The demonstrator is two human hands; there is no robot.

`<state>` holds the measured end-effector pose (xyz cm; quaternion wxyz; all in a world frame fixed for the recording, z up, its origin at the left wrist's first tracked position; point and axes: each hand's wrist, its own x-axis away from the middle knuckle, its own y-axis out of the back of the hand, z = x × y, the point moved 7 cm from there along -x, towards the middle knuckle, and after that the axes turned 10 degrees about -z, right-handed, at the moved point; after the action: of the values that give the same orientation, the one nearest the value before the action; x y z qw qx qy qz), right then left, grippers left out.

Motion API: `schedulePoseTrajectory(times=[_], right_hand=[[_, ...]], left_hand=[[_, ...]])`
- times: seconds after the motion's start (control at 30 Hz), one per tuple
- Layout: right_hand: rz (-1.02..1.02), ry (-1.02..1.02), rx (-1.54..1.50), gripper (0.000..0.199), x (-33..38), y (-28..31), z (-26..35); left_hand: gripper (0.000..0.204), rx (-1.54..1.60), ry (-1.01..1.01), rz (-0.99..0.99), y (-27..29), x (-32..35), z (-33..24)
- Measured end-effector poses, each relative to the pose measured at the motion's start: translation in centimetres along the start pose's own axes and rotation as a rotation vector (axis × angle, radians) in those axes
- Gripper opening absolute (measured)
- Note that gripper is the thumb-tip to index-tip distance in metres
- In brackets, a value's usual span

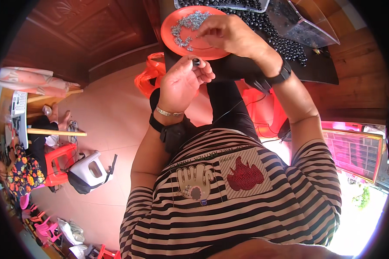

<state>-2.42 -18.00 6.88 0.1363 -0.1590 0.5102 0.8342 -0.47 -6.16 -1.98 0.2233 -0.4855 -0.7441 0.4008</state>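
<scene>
My left hand (177, 84) is turned palm up just in front of the plate, fingers curled. At its fingertips it holds a small black round part (196, 62) with a hole in its end. My right hand (233, 36) reaches over the orange-red plate (169, 26), thumb and fingers pinched together close to the small silvery metal pieces (194, 19) on it. Whatever sits in that pinch is too small to make out. Many more black round parts (268, 32) lie loose on the dark table, to the right of the plate.
A clear plastic container (313, 32) lies tipped at the table's right, and another clear tray (242, 4) holds black parts at the back. An orange plastic bag (149, 75) hangs below the left side. Another person (23, 168) sits at far left, near a red stool (58, 159).
</scene>
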Motion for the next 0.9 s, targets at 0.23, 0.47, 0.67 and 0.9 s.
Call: schedulePoseTrajectory(times=[0.23, 0.47, 0.67, 0.9], right_hand=[[-0.343, 0.028, -0.436, 0.008, 4.4, 1.8, 4.9], [-0.530, 0.030, -0.360, 0.009, 7.6, 2.4, 4.3], [-0.618, -0.026, -0.437, 0.008, 9.6, 2.0, 3.5], [-0.679, -0.034, -0.534, 0.009, 11.1, 1.8, 3.2]], left_hand=[[0.031, 0.005, 0.042, -0.059, -2.2, 0.3, 1.3], [0.034, -0.022, 0.070, -0.058, -2.0, 0.5, 3.1], [0.033, -0.086, 0.068, -0.115, -3.1, 0.9, 3.3], [0.042, -0.045, 0.096, -0.059, -4.2, 1.1, 4.0]])
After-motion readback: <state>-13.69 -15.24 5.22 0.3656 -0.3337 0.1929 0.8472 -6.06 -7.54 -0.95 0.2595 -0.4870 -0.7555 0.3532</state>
